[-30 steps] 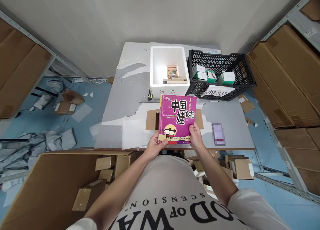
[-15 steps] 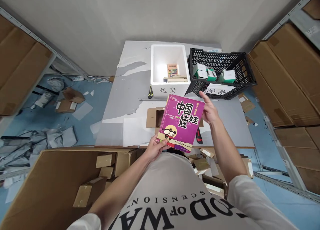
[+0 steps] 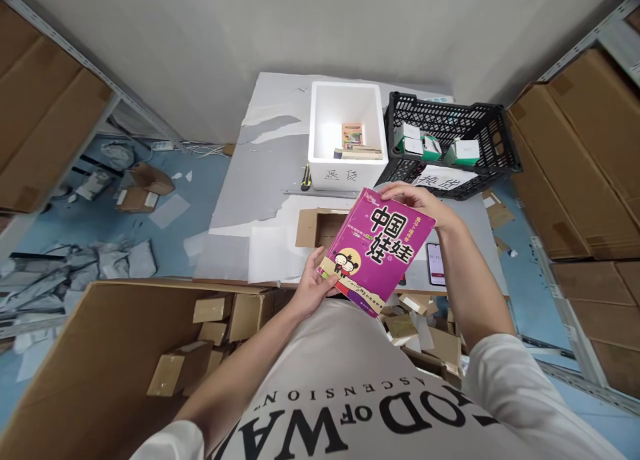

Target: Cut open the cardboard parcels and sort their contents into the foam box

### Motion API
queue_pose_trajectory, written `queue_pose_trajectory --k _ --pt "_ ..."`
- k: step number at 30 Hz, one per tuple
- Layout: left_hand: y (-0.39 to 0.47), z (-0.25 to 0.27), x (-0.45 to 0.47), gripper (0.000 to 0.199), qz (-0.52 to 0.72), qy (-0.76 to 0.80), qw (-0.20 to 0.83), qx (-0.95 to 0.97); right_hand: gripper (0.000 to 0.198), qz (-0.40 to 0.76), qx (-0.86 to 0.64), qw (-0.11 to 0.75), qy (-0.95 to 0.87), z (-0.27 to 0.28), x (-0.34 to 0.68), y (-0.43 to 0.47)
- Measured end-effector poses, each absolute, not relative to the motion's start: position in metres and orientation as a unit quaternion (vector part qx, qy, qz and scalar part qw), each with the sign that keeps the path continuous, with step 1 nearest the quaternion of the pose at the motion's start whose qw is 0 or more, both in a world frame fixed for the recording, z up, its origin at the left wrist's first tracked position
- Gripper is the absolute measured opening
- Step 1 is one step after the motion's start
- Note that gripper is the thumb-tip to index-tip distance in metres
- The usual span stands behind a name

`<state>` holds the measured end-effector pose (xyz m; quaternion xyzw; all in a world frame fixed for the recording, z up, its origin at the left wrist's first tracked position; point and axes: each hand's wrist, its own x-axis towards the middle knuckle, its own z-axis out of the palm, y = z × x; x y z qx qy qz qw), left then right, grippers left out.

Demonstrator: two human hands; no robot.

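Observation:
A purple book point(image 3: 383, 247) with a cartoon pair on its cover is held up, tilted, above the table's front edge. My left hand point(image 3: 313, 287) grips its lower left corner, thumb on the cover and fingers beneath. Along the upper right edge, my right hand point(image 3: 420, 203) holds it, with part of the fingers hidden behind the book. Beneath the book an open small cardboard box point(image 3: 307, 228) lies on the table, partly covered. Past it stands a white foam box point(image 3: 320, 177) with several books inside, lettered on its front.
A black plastic crate point(image 3: 507, 143) holding several green-and-white boxes stands right of the foam box. A yellow-black cutter point(image 3: 306, 178) and a phone point(image 3: 436, 265) lie on the table point(image 3: 233, 203). A large carton point(image 3: 100, 353) with small boxes sits at the lower left; shelves of cartons flank both sides.
The book has shifted slightly right and turned clockwise. My right hand has moved from its right side onto its upper edge. The phone has come into view beside my right forearm.

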<state>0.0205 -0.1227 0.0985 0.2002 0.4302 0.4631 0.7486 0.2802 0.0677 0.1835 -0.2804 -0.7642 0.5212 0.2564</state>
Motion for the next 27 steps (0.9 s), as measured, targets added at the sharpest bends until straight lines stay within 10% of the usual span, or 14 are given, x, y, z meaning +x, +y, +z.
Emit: queue_pose_trajectory --k 7,13,21,27 --pt "-0.113 0.107 0.021 0.057 0.498 0.352 0.776 0.161 0.030 0.463 -0.329 0.326 -0.756 0.201 0.271 0.069" --pt "-0.108 0.114 0.020 0.088 0.420 0.240 0.856 0.180 0.038 0.501 -0.360 0.367 -0.696 0.208 0.253 0.073" --pt "-0.103 0.097 0.021 0.048 0.562 0.417 0.687 0.197 0.033 0.531 -0.447 0.339 -0.635 0.201 0.237 0.071" --pt "-0.107 0.090 0.022 0.063 0.567 0.463 0.654 0.194 0.028 0.525 -0.483 0.319 -0.625 0.187 0.239 0.071"
